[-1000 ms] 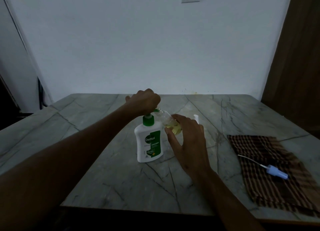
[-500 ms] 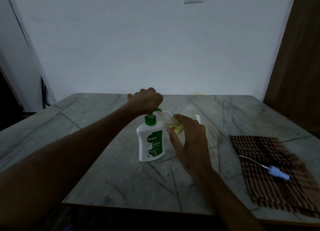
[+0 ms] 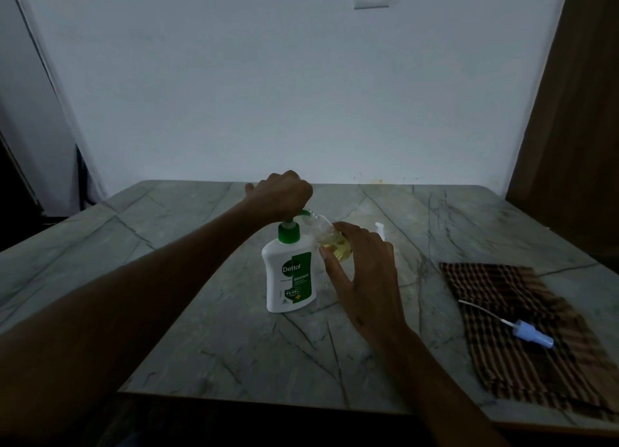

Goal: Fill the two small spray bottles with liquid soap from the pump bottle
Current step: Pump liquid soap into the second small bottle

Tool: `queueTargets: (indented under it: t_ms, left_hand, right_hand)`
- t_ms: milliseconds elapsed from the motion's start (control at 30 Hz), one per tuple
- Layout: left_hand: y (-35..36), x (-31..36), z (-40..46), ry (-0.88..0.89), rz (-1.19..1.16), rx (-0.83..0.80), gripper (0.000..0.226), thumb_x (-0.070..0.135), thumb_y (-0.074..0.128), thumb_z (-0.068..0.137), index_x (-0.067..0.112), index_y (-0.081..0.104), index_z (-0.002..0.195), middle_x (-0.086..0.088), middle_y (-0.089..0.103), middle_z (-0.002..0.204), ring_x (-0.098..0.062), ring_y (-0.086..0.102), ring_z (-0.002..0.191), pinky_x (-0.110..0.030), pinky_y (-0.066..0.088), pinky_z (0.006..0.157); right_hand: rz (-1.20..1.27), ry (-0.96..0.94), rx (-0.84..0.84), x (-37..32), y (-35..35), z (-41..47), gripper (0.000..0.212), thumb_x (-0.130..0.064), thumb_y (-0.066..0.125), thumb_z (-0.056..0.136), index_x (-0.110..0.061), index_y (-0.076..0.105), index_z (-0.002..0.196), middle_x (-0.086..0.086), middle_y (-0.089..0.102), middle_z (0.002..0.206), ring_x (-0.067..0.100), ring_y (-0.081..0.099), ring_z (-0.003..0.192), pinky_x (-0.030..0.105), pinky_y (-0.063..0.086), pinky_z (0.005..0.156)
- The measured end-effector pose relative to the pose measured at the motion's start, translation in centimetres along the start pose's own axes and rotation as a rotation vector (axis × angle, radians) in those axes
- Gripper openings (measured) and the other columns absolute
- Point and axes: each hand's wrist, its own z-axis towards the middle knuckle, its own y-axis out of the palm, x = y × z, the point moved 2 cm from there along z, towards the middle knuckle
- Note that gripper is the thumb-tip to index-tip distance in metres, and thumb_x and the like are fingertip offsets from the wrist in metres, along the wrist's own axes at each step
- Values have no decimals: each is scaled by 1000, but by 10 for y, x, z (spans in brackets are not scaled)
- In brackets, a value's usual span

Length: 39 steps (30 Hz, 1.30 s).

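Note:
A white pump bottle (image 3: 289, 279) with a green collar and label stands upright at the table's middle. My left hand (image 3: 284, 193) is curled over its pump head from above, hiding most of it. My right hand (image 3: 363, 272) holds a small clear spray bottle (image 3: 331, 242), tilted, with its open neck at the green nozzle. Yellow soap fills its lower part. Behind my right hand only a white top (image 3: 380, 227) shows, seemingly the second small bottle. A blue spray head (image 3: 532, 334) with a white dip tube lies on the checked cloth.
The brown checked cloth (image 3: 509, 332) covers the table's right front part. The marble table (image 3: 187, 329) ends at a near edge just below my forearms. A white wall stands behind, with a wooden panel (image 3: 576, 145) at the right.
My left hand has risen a little with the pump head, so the green stem now shows above the collar. The small bottle stays at the nozzle. The view has shifted slightly.

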Motion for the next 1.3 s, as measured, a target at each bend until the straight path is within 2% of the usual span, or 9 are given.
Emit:
queueTargets:
  t_ms: [133,333,400,500,667,800,867,1000,1300]
  left_hand:
    - [-2,-1,2,30,7,-5,21,14,57,97,1,72,102,-12,66,111,-31,67,95,-62,53,96]
    - [4,3,-3,33,113,-3,16,10,58,98,2,70,103,-12,65,120,-31,64,103,-62,49,100]
    - [1,4,-5,18,97,19,15,14,54,99,6,65,93,-9,63,118,-29,62,102,-61,46,102]
    - [-5,5,-6,-6,35,33,17,17,51,99,10,65,92,-7,62,111,-28,62,100,-61,43,103]
    - [-4,9,-8,-35,29,22,26,15,49,100,4,71,108,-7,62,113,-29,60,104,-61,39,105]
    - [3,5,-6,31,101,-9,11,12,55,98,12,61,89,-12,64,116,-31,63,102,-63,48,102]
    - [1,4,-6,30,77,-8,12,12,55,97,9,64,91,-12,64,116,-31,64,100,-62,50,100]
    - [-7,6,-9,2,55,10,23,14,51,100,2,71,107,-10,64,115,-30,62,103,-61,45,102]
    - [-4,14,-17,15,97,16,27,14,47,102,2,70,110,-11,61,121,-32,58,110,-63,37,106]
  right_hand:
    - [1,-1,12,0,1,0,41,-41,60,97,-19,59,132,0,67,122,16,59,111,28,30,102]
    - [6,7,-14,2,3,0,41,-41,62,97,-20,58,132,0,67,125,16,59,113,18,23,103]
    - [-1,15,-20,1,2,0,42,-42,61,97,-20,58,133,0,66,125,16,59,114,21,24,103]
    - [5,15,-8,0,1,-1,42,-43,59,97,-20,58,133,0,67,125,17,59,114,24,26,103]
    - [13,15,-4,1,3,0,42,-44,59,97,-20,58,133,0,66,126,16,58,115,12,18,106]
    - [12,5,-12,1,3,0,42,-42,59,98,-19,58,133,1,66,126,15,56,114,3,12,106]
    - [10,-3,-12,1,2,0,41,-41,60,99,-18,58,133,1,66,127,14,55,115,5,13,107]
    - [-3,9,-5,1,1,-1,42,-42,59,99,-18,59,133,1,66,127,15,56,115,24,27,104]
    - [3,18,-8,1,2,-1,41,-41,60,98,-18,59,133,1,65,127,15,56,115,15,22,103]
